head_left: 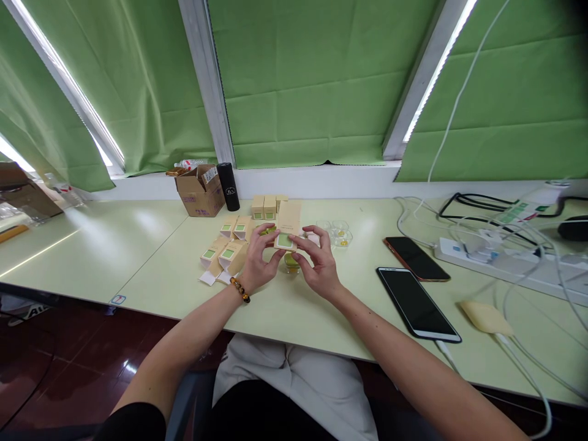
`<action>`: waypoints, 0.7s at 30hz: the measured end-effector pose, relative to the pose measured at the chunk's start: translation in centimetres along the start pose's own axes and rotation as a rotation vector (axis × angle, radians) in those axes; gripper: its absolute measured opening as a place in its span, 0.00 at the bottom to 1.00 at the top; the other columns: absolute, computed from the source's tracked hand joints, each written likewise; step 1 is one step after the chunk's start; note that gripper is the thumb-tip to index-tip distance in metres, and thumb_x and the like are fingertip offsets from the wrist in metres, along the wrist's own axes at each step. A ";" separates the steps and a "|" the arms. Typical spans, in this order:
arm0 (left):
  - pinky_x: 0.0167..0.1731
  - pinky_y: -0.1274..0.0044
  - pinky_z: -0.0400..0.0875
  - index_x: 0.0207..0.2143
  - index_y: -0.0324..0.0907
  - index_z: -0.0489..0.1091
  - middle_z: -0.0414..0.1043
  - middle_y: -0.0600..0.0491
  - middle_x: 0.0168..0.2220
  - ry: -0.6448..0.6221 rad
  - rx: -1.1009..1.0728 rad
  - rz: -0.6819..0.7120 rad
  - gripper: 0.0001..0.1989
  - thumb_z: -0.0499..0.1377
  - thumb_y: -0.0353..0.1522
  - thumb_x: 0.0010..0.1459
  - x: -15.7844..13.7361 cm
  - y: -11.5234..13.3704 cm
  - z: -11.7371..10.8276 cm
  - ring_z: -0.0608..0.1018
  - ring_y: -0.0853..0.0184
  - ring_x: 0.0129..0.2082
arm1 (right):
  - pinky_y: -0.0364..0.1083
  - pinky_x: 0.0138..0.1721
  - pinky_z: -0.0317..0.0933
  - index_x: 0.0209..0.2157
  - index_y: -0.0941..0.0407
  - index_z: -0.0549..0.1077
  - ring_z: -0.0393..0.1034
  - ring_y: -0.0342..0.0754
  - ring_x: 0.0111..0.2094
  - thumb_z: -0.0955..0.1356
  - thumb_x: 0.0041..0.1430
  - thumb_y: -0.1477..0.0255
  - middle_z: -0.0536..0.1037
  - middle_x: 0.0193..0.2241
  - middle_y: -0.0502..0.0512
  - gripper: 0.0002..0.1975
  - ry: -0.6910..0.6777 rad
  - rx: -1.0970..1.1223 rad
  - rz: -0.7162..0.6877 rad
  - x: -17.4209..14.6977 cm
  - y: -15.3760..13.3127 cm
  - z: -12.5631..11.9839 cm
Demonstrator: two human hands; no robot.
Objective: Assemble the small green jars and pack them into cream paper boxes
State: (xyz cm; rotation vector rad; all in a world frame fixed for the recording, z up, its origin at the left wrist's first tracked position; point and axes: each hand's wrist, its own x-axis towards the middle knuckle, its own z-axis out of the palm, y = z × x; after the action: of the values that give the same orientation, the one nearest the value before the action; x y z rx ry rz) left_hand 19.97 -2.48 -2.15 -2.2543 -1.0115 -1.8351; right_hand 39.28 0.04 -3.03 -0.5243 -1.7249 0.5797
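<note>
Between my two hands is a small beige cardboard box (289, 215) with a green label square near its lower end, held just above the table. The fingers of my left hand (261, 260) grip its left side, a beaded bracelet on that wrist. My right hand (320, 264) pinches the right side. Below the box sits a small glass jar (291, 263) with something green in it. Several similar beige boxes (233, 252) lie left of my left hand, some with flaps open. Clear small cups (340, 233) with bits of yellow stand beyond my right hand.
More beige boxes (264, 207) stand at the back, near a brown carton (200, 191) and a black cylinder (228, 187). On the right lie two phones (418, 301), a power strip (500, 262), tangled cables and a cream-coloured charger (486, 317).
</note>
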 end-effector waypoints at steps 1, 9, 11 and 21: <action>0.52 0.64 0.84 0.66 0.48 0.67 0.65 0.40 0.63 0.002 0.029 0.003 0.23 0.62 0.36 0.71 0.1 0.1 -0.1 0.72 0.54 0.66 | 0.61 0.63 0.74 0.61 0.44 0.79 0.69 0.59 0.65 0.68 0.72 0.64 0.60 0.66 0.60 0.18 -0.015 -0.008 0.005 0.0 -0.2 -0.1; 0.67 0.55 0.69 0.70 0.45 0.64 0.65 0.38 0.64 -0.015 0.098 -0.124 0.28 0.58 0.42 0.73 0.4 -0.1 -0.3 0.69 0.51 0.67 | 0.66 0.75 0.55 0.73 0.42 0.63 0.51 0.62 0.78 0.64 0.76 0.60 0.45 0.80 0.54 0.28 -0.162 0.016 -0.059 0.1 -1.5 -0.8; 0.64 0.57 0.71 0.65 0.43 0.69 0.68 0.38 0.61 -0.027 0.028 -0.237 0.25 0.57 0.46 0.73 0.3 -0.6 -0.3 0.72 0.52 0.64 | 0.66 0.76 0.52 0.75 0.41 0.59 0.48 0.60 0.79 0.64 0.76 0.61 0.50 0.80 0.54 0.30 -0.225 0.061 -0.085 0.1 -1.7 -1.0; 0.57 0.62 0.77 0.63 0.44 0.61 0.76 0.41 0.58 0.101 -0.337 -0.595 0.38 0.68 0.53 0.61 0.0 -3.4 0.2 0.81 0.57 0.55 | 0.64 0.66 0.68 0.47 0.50 0.80 0.80 0.56 0.56 0.66 0.71 0.69 0.86 0.47 0.57 0.11 -0.159 -0.063 -0.083 0.2 -0.5 -0.3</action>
State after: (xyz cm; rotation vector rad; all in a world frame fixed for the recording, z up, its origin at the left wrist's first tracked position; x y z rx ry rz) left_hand 18.38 0.27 -3.37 -2.1388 -1.5898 -2.4852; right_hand 39.49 -0.24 -2.50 -0.4587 -1.9119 0.5207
